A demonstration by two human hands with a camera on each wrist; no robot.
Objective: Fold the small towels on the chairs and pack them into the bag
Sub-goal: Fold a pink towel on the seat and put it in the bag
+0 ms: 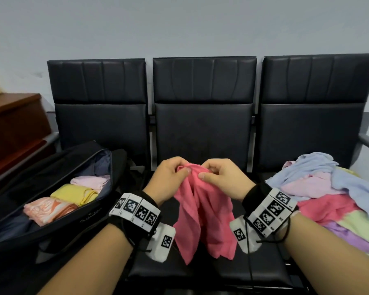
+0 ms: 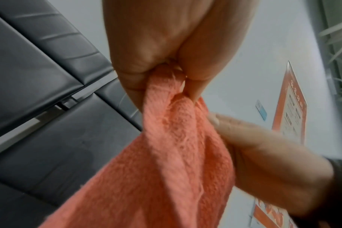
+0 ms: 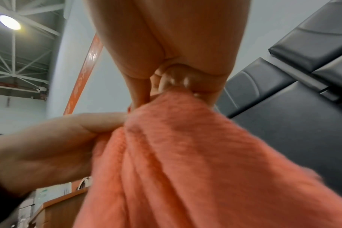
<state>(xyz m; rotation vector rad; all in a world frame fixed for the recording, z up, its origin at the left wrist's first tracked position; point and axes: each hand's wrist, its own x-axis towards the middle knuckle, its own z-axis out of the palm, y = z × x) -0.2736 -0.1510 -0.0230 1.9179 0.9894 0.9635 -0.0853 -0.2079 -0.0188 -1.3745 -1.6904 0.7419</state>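
A pink towel (image 1: 202,211) hangs bunched above the middle chair seat (image 1: 239,271). My left hand (image 1: 168,179) and my right hand (image 1: 222,177) both pinch its top edge, close together. The left wrist view shows the towel (image 2: 166,162) gathered between my left hand's fingers (image 2: 135,80), with my right hand (image 2: 263,154) beside it. In the right wrist view the towel (image 3: 185,162) runs from my right hand's fingers (image 3: 205,86). An open black bag (image 1: 43,184) lies on the left chair with a folded orange towel (image 1: 47,209), a yellow one (image 1: 75,193) and a pale pink one (image 1: 90,182) inside.
A heap of unfolded towels (image 1: 328,188) in blue, pink, green and purple covers the right chair seat. Three black chair backs (image 1: 202,81) stand against a grey wall. A brown wooden cabinet (image 1: 11,124) is at the far left.
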